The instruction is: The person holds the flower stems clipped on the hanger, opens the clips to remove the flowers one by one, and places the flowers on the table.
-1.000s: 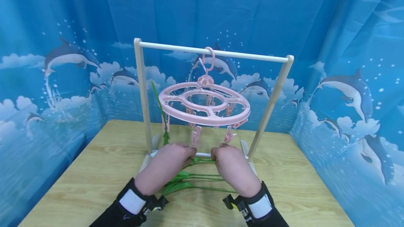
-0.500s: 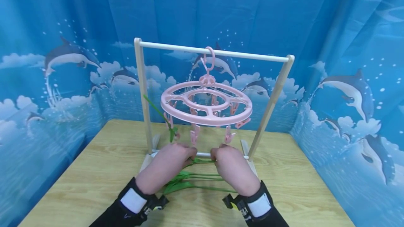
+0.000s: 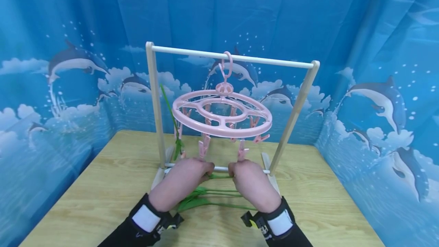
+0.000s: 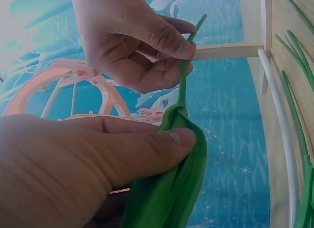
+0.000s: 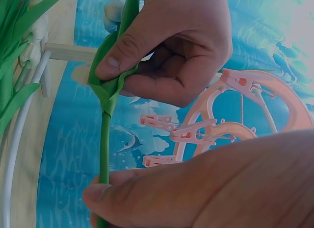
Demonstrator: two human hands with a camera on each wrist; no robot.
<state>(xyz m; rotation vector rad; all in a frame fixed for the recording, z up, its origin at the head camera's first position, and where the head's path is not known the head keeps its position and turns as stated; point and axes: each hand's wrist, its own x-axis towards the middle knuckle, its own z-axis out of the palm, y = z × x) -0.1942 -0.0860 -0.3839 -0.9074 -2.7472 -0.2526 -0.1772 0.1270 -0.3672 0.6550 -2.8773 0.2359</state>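
Observation:
My left hand (image 3: 190, 172) pinches the broad green leaves of an artificial tulip (image 4: 169, 186), thumb on top near where they join the stem. Farther along, my right hand (image 3: 249, 176) pinches the bare stem (image 5: 104, 144) close to its cut end. A pale flower head (image 5: 113, 14) shows beyond the left hand in the right wrist view. Both hands are just below a pink round clip hanger (image 3: 223, 130). A second green-stemmed flower (image 3: 178, 146) hangs upside down at the hanger's left side, its stem end pointing up.
A wooden stand with a white top bar (image 3: 267, 60) carries the hanger. Several pink clips (image 3: 204, 147) dangle just above the hands. More green flower stems (image 3: 223, 205) lie on the wooden table (image 3: 319, 201) in front. A blue dolphin curtain (image 3: 85, 98) encloses the table.
The hanger has swayed and turned slightly, shifting its clips. The flower hanging at the left swung to a slant and back closer to upright. Both hands have barely moved and keep their grip.

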